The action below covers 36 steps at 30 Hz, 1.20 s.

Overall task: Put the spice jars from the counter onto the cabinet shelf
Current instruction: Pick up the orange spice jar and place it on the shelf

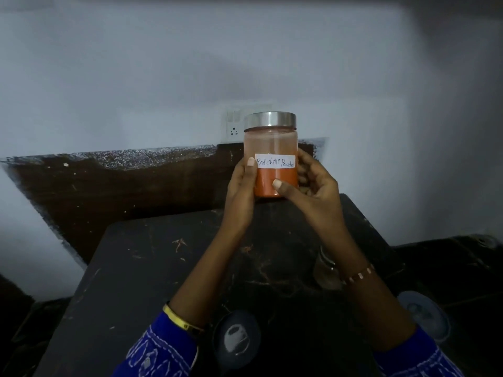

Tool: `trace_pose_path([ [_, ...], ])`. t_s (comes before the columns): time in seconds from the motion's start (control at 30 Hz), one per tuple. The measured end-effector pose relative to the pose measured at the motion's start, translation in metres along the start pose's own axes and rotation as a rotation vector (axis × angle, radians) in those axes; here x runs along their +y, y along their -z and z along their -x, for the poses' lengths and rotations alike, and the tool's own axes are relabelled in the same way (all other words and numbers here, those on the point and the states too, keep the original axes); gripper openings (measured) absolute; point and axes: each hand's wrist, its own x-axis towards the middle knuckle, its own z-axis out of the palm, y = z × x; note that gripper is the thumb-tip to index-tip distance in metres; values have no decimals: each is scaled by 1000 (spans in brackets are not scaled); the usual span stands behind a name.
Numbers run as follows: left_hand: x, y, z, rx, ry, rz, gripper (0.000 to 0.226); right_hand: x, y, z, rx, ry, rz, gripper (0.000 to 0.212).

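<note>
Two hands on one jar, so here's the rundown, biggest stuff first:

Wall (163, 77): plain pale paint filling the whole top half, with a socket plate (234, 123) peeking out just left of the jar's lid.

Counter (168, 281): dark scuffed stone running from the bottom edge up to a brown back strip (109, 186). No cabinet shelf anywhere in view, so I can't say where it sits.

Other jars: two lids near the counter's front edge, one dark round lid (236, 340) between the forearms and another lid (426, 314) toward the front right corner, half behind the right forearm. My guess is those are still waiting their turn.

Left hand (243, 190): wrapped around the jar's left side, thumb up by the label.

Right hand (313, 189): curled around the right side, thumb pressed low on the front.

Spice jar (270, 159): held upright in the air above the counter's back edge, touching nothing but the hands. Clear body, brushed metal lid (270, 120), orange-red powder filling roughly the lower part with dusty film above it.

Label (275, 160): white strip, handwritten "Red Chilli Powder", facing the camera.

How I'd do the lift: keep it upright, keep both palms low so it can't slip, and set it down label outward.
</note>
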Motion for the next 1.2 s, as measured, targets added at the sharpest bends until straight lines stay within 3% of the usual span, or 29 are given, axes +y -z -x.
trace_pose_path([
  [0.2,35,-37,-41,23,-188,-95,28,-30,41,-53,-23,114,17,68],
  [0.37,97,-45,-85,132,-345,-240,43,-88,49,-111,-42,299,35,66],
  [0.63,217,-40,-159,184,-615,-324,38,-188,46,-208,-29,503,-7,64],
  [0.73,257,-37,-187,194,-748,-455,35,-217,40,-244,24,563,26,62],
  [0.9,288,-28,-238,237,-691,-562,43,-236,21,-294,79,577,120,60],
  [1.2,281,-5,-296,245,-619,-790,45,-234,-1,-351,-18,474,380,57],
])
